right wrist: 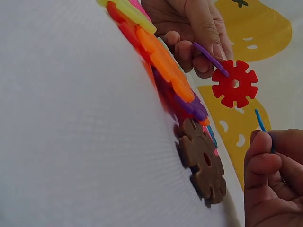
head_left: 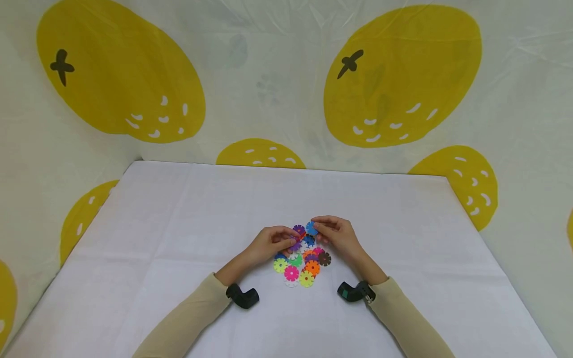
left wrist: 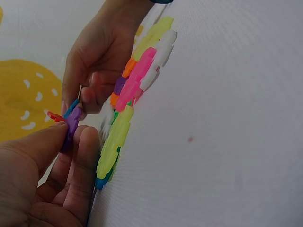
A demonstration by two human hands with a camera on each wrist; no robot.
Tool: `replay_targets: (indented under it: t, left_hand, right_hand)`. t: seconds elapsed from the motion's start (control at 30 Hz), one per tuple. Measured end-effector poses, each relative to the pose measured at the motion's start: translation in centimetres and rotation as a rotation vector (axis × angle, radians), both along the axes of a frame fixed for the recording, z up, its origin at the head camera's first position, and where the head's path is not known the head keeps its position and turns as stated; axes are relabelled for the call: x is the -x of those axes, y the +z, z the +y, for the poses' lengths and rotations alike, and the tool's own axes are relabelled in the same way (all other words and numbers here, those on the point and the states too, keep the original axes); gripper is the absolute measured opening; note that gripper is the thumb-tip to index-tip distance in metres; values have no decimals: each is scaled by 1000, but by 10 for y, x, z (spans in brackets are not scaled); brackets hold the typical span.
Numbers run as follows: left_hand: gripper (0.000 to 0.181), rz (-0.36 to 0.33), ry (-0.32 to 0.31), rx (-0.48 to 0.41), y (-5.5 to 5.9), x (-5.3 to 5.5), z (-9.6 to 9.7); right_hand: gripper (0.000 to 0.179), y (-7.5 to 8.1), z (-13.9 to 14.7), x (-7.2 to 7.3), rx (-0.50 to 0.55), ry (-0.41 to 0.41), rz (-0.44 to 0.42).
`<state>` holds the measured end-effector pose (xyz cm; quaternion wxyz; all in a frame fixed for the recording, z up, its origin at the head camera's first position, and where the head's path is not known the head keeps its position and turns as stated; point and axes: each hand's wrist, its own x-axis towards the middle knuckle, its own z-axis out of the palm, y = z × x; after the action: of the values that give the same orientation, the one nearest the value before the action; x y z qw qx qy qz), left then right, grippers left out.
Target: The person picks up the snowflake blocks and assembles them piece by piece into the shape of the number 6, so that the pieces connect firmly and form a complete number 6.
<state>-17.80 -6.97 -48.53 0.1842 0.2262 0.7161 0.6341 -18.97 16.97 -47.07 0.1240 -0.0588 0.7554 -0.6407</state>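
Note:
Between thumb and fingers, my left hand (head_left: 268,242) pinches a purple notched plastic disc (left wrist: 72,124). A red disc (right wrist: 245,89) is slotted crosswise into that purple one, clear in the right wrist view. Opposite it, my right hand (head_left: 338,235) pinches a light blue disc (head_left: 311,228) by its edge. The blue disc's edge faces the red one, with a small gap between them in the right wrist view. Just below both hands, a loose heap of similar discs lies on the white tabletop, including a brown disc (right wrist: 196,158) and a pink disc (head_left: 291,273).
The white cloth-covered table (head_left: 201,199) reaches back to a curtain (head_left: 268,74) printed with yellow fruit. Yellow-green discs (head_left: 306,279), an orange disc (head_left: 312,268) and several others overlap in the heap. A black wrist camera mount (head_left: 243,297) sits on each forearm.

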Motion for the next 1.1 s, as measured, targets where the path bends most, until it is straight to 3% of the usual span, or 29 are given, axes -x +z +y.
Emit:
replay_targets:
  t: [0.33,0.53,0.7,0.87,1.1]
  left_hand:
    - [26,25,-1,22,0,-1,-1]
    - [25,51,15,5,0,-1,-1]
    - [24,10,48,-11,-1,0,1]
    - [25,-30,32,-29,-1,-1,2]
    - [26,-18,21,-40,0,-1,2]
  right_hand:
    - [33,5,0,-4,18,76,8]
    - [33,3,-1,-4,21,55,8]
    - [32,1,-3,-3,75,1,-44]
    - [33,2,-5,-3,105,1,-113]
    - [35,2,-5,-4,139,-1,-135]
